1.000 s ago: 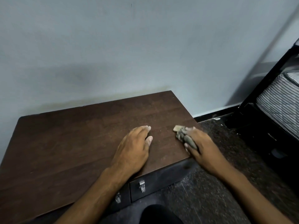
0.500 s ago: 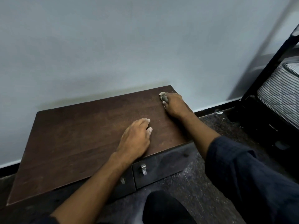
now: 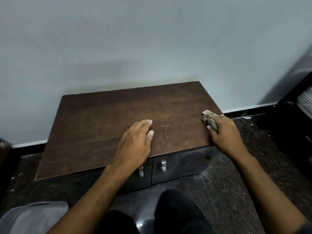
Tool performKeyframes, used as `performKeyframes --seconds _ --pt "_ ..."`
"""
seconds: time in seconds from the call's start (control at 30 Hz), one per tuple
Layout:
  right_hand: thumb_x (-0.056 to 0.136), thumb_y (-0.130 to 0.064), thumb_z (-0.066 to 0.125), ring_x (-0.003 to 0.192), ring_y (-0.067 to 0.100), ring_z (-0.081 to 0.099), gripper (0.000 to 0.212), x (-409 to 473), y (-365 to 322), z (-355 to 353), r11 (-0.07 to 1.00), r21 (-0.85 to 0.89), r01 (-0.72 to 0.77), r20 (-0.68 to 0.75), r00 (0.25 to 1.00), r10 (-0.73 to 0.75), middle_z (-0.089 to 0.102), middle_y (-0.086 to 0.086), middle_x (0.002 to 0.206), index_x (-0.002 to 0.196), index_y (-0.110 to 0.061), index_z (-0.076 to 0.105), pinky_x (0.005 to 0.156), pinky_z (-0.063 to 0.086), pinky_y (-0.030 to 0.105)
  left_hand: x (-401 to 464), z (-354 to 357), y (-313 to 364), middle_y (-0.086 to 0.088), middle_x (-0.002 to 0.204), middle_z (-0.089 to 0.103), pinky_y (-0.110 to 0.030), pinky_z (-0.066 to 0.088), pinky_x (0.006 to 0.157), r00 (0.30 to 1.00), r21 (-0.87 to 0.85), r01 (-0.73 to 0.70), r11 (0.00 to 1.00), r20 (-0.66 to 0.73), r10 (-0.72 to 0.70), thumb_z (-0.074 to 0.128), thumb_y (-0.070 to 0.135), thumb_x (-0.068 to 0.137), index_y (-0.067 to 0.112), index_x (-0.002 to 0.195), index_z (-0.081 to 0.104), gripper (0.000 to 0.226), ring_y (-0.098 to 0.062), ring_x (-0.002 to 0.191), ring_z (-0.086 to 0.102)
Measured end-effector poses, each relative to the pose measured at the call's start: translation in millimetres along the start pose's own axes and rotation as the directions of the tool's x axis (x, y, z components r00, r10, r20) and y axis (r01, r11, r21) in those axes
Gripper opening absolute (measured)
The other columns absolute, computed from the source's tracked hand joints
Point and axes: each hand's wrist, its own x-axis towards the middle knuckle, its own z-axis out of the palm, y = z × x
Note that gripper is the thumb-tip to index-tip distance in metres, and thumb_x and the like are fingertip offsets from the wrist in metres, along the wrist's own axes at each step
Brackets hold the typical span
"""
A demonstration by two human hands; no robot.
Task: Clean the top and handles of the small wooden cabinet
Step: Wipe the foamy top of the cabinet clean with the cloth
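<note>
A small dark wooden cabinet [image 3: 104, 125] stands against a pale wall, its brown top dusty near the middle. Two metal handles [image 3: 163, 165] sit on its dark front doors; the left one [image 3: 141, 171] is partly behind my wrist. My left hand [image 3: 135, 146] lies flat on the top near the front edge, fingers straight. My right hand [image 3: 226, 134] holds a crumpled grey cloth [image 3: 209, 120] pressed on the top at its right edge.
A dark speckled floor [image 3: 236, 174] surrounds the cabinet. A black frame with a striped mattress [image 3: 303, 102] stands at the right. My dark-trousered knee [image 3: 177, 210] is in front, and a grey bundle [image 3: 33, 217] lies at the lower left.
My right hand with the cloth has slid back from the far right corner of the top toward the front along the right edge. The left hand has stayed flat in place.
</note>
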Motion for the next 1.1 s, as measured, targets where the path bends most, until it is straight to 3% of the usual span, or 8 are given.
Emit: performKeyframes --seconds 0.1,0.23,0.37,0.47,0.63,0.73,0.93,1.1 --pt "0.084 -0.011 0.069 0.11 0.032 0.061 0.035 -7 -75 34 0.988 0.044 0.151 -0.036 0.988 -0.15 0.07 0.011 0.121 0.119 -0.012 0.069 0.107 0.037 0.036 -3 -11 -14 0.0 0.143 0.053 -0.034 0.035 0.113 0.997 0.002 0.051 0.999 -0.053 -0.05 0.046 0.022 0.101 0.012 0.14 0.052 0.04 -0.015 0.134 0.045" --pt "0.087 -0.019 0.055 0.105 0.029 0.06 0.036 -20 -194 79 0.918 0.169 0.359 0.115 0.918 -0.38 0.068 0.011 0.113 0.12 -0.007 0.064 0.1 0.044 0.044 -3 -21 -20 -0.006 0.14 0.056 -0.032 0.035 0.113 0.987 -0.033 0.117 0.993 -0.106 -0.12 0.046 0.015 0.101 0.009 0.136 0.055 0.038 -0.02 0.131 0.049" --pt "0.078 -0.003 0.064 0.103 0.028 0.055 0.029 -35 -203 76 0.811 0.364 0.459 0.163 0.826 -0.54 0.064 0.013 0.109 0.107 -0.005 0.064 0.1 0.046 0.043 -3 -38 -27 -0.004 0.138 0.057 -0.029 0.037 0.108 0.97 -0.083 0.177 0.981 -0.156 -0.189 0.051 0.015 0.098 0.011 0.133 0.059 0.036 -0.019 0.128 0.051" --pt "0.087 -0.011 0.064 0.115 0.025 0.057 0.035 -27 -152 50 0.873 0.32 0.369 0.169 0.884 -0.436 0.065 0.007 0.124 0.122 -0.019 0.065 0.108 0.043 0.036 -15 -42 -28 -0.001 0.139 0.057 -0.025 0.034 0.106 0.976 -0.072 0.179 0.981 -0.112 -0.187 0.053 0.019 0.098 0.015 0.135 0.058 0.037 -0.016 0.129 0.049" --pt "0.091 -0.018 0.057 0.114 0.034 0.059 0.032 -19 -76 25 0.982 0.155 0.111 0.019 0.993 -0.115 0.066 0.011 0.123 0.121 -0.011 0.066 0.107 0.042 0.043 -46 -33 -21 0.001 0.141 0.055 -0.023 0.03 0.111 0.974 -0.053 0.194 0.98 -0.113 -0.199 0.054 0.021 0.097 0.013 0.137 0.055 0.04 -0.013 0.132 0.046" --pt "0.087 -0.026 0.055 0.122 0.036 0.055 0.042 -38 -93 40 0.983 0.129 0.128 -0.004 0.992 -0.128 0.064 0.013 0.128 0.125 -0.009 0.064 0.112 0.037 0.044 -59 -32 -17 0.0 0.139 0.056 -0.024 0.031 0.112 0.975 -0.038 0.167 0.985 -0.144 -0.171 0.054 0.021 0.097 0.011 0.135 0.057 0.039 -0.013 0.131 0.047" --pt "0.088 -0.027 0.054 0.13 0.02 0.045 0.045 -53 -220 94 0.874 0.203 0.442 0.088 0.881 -0.466 0.058 0.005 0.138 0.131 -0.015 0.06 0.12 0.027 0.038 -98 -59 -42 -0.006 0.136 0.059 -0.04 0.04 0.11 0.949 0.049 0.235 0.971 -0.23 -0.218 0.049 0.018 0.095 0.004 0.132 0.058 0.041 -0.022 0.128 0.052" --pt "0.092 -0.033 0.051 0.134 0.025 0.044 0.045 -51 -330 137 0.771 0.175 0.613 0.215 0.74 -0.637 0.055 0.006 0.14 0.133 -0.015 0.056 0.121 0.02 0.039 -134 -92 -80 -0.013 0.136 0.058 -0.04 0.037 0.111 0.819 0.004 0.488 0.873 -0.347 -0.457 0.049 0.006 0.092 0.002 0.133 0.056 0.041 -0.028 0.126 0.052"
